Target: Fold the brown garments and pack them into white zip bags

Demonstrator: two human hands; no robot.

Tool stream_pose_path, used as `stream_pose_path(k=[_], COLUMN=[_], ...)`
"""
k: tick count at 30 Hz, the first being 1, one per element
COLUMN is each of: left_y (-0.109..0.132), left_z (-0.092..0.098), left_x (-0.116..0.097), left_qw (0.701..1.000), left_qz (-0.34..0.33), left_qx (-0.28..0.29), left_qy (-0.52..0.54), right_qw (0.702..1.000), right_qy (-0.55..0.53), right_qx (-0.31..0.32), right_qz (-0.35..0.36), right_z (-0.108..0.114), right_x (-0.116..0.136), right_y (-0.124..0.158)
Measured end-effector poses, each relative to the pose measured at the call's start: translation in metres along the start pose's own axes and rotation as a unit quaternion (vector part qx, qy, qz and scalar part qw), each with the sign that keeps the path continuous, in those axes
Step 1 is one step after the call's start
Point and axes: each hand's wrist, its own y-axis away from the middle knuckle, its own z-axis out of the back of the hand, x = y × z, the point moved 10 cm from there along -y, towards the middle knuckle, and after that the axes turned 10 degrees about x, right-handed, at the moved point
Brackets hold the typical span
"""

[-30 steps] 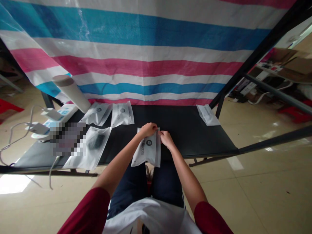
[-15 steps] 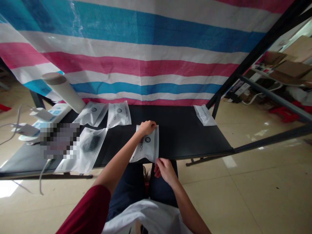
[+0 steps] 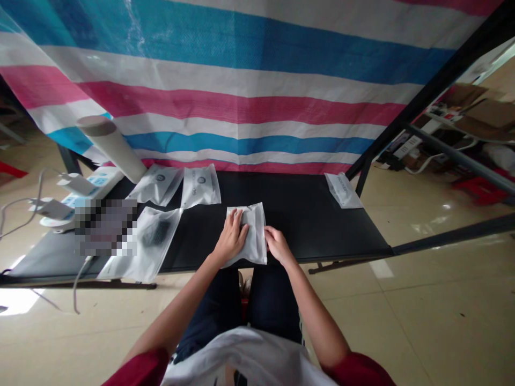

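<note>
Fingers [image 3: 235,225] of the left hand [image 3: 230,241] spread on a white pouch [image 3: 256,236] (right hand's [image 3: 277,245] pressed together at its edge).

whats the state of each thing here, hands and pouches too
left hand, open, palm down on the white pouch
right hand, fingers at the pouch's right edge
white pouch, flat on the black table
dark-filled pouch, flat
two far pouches, flat
corner pouch, flat
paper tube, tilted
</note>
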Motion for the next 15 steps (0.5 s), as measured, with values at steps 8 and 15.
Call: stream_pose_path(k=[8,15], left_y=[0.004,0.002], left_z=[-0.024,-0.031], left_x=[0.004,-0.005], left_qw=[0.999,0.991], left_qz=[-0.023,0.007], left_qx=[0.026,0.090], left_qy=[-0.031,-0.100], right_qw=[0.975,0.996], right_qy=[0.220,-0.025], right_qx=[0.041,-0.085], right_qz=[-0.004,-0.029], right_z=[-0.008,0.072], right_x=[0.031,0.003], right_y=[-0.035,0.002])
